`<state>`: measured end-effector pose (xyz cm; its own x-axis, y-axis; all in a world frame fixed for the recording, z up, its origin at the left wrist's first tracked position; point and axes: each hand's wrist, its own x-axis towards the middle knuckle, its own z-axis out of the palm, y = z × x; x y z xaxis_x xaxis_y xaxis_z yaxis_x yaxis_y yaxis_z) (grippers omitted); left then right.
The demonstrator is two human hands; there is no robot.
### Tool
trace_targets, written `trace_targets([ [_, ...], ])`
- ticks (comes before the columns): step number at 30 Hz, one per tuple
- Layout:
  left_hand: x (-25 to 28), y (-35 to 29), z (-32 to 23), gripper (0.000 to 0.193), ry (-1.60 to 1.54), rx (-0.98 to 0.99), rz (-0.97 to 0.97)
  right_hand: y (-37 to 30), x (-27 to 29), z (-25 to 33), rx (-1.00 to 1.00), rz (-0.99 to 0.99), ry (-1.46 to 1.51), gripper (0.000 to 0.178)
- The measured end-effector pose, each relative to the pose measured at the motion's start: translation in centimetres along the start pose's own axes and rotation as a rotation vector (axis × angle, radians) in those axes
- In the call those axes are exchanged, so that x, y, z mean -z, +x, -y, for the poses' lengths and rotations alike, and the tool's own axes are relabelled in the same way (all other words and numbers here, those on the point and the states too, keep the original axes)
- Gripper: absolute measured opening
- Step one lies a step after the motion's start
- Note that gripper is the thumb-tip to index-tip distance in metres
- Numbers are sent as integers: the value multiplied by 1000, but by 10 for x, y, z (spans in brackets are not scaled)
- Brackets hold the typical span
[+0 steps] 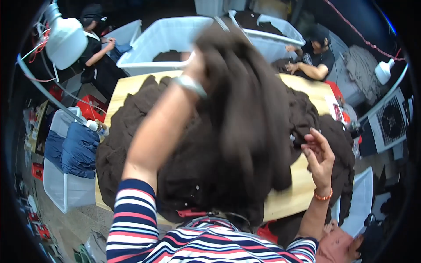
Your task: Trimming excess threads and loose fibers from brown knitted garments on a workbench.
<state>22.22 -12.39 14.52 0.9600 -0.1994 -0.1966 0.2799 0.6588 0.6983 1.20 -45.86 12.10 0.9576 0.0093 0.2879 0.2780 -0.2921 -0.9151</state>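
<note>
My left hand (pixel 198 65), blurred by motion, is raised over the far part of the table and closed on a dark brown garment (pixel 245 101). The cloth hangs down in long smeared folds, and it hides part of my fingers. Lower and to the right, my right hand (pixel 320 162) is in the air with fingers loosely bent and apart, nothing visible between them. It is beside the hanging cloth, over a pile of more brown garments (pixel 136 127) that spreads across the wooden table (pixel 280 204). Small light specks show on the near part of the pile.
A red-handled tool (pixel 188 213) lies at the near edge by my waist. White bins (pixel 153 37) stand beyond the table; another bin (pixel 66 193) at left holds blue garments (pixel 79 147). Lamps (pixel 66 41) flank the table. Co-workers handle cloth at far left and far right; another person is at lower right.
</note>
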Motion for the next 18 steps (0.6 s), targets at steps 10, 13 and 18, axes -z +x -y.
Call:
trace_targets([
  [10, 115, -141, 23, 33, 1152, -335, 41, -25, -58, -86, -186, 185, -169, 58],
  [13, 158, -225, 78, 50, 1503, -245, -141, -24, -84, -87, -128, 315, -303, 67],
  [18, 199, -282, 133, 51, 1530, -189, -507, -37, -136, -82, 20, 554, -487, 97],
])
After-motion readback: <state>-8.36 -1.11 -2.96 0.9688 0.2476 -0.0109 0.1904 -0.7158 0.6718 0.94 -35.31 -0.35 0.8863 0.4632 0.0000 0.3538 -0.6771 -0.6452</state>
